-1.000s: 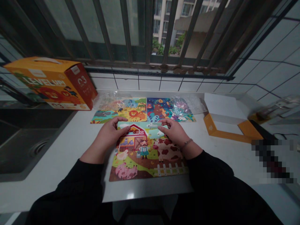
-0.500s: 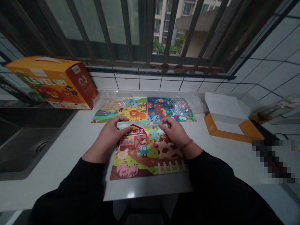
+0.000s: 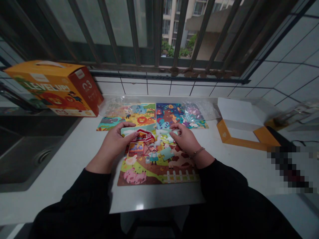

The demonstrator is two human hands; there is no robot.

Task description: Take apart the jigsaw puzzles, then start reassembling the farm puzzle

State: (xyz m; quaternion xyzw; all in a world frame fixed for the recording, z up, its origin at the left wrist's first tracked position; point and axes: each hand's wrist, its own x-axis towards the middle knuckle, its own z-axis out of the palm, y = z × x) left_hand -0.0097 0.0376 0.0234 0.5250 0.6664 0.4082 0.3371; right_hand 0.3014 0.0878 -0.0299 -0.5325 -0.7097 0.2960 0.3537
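Observation:
A farm jigsaw puzzle [image 3: 149, 169] with a pig, hen, farmer and cow lies in front of me on the counter. My left hand [image 3: 121, 137] grips its upper left part, the barn section [image 3: 143, 134], thumb on top and fingers behind. At the upper right edge, my right hand [image 3: 183, 139] pinches pale green puzzle pieces [image 3: 165, 134]; my fingers partly cover them. A jagged gap shows between the two held sections. One loose light-blue puzzle piece [image 3: 166, 153] rests on the picture over the cow's head, left of my right wrist.
Behind are a finished savanna puzzle [image 3: 147, 114] and a night-forest puzzle [image 3: 171, 114], partly under clear plastic wrapping [image 3: 199, 111]. An orange puzzle box [image 3: 57, 89] stands at left beside the sink [image 3: 15, 179]. An open orange-and-white box [image 3: 244, 141] lies at right.
The light-blue piece has slid down from the top gap onto the cow's head. The barn section has tilted, and the gap between the upper sections has opened. Both hands have barely moved.

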